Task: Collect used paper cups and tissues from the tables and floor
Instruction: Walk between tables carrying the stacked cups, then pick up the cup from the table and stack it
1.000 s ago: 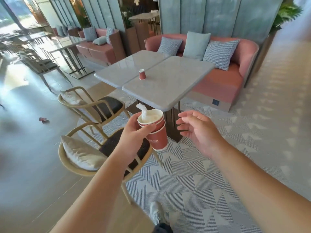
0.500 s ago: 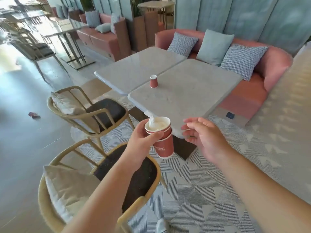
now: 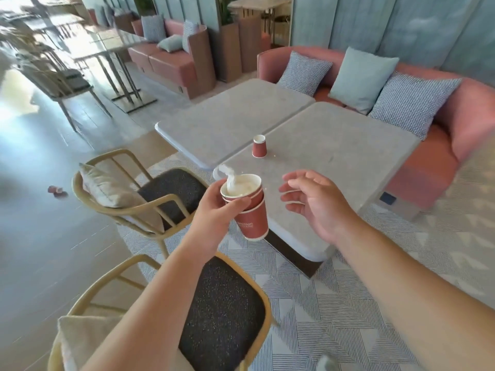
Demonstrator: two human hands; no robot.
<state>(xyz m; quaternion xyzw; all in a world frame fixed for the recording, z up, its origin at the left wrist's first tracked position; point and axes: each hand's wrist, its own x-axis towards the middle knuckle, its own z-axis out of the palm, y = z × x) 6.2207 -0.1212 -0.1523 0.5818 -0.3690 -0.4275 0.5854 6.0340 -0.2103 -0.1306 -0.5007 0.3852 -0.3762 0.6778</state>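
Observation:
My left hand (image 3: 214, 210) grips a stack of red paper cups (image 3: 250, 215) with white tissue (image 3: 235, 184) stuffed in the top one. My right hand (image 3: 313, 202) hovers empty beside the stack, fingers loosely spread, over the near corner of a grey table (image 3: 342, 156). A single red paper cup (image 3: 259, 146) stands upside down on that table, beyond both hands. On the floor at the far left lies a crushed red cup (image 3: 57, 190).
A second grey table (image 3: 227, 121) adjoins the first. Two wooden chairs with cushions (image 3: 150, 199) (image 3: 225, 311) stand left of the tables. A pink sofa (image 3: 428, 129) with pillows runs behind them. Patterned carpet (image 3: 334, 303) covers the floor below.
I have moved closer to the grey table. Both hands now reach over its near corner and the upside-down cup looks nearer. My right hand's fingers have spread slightly.

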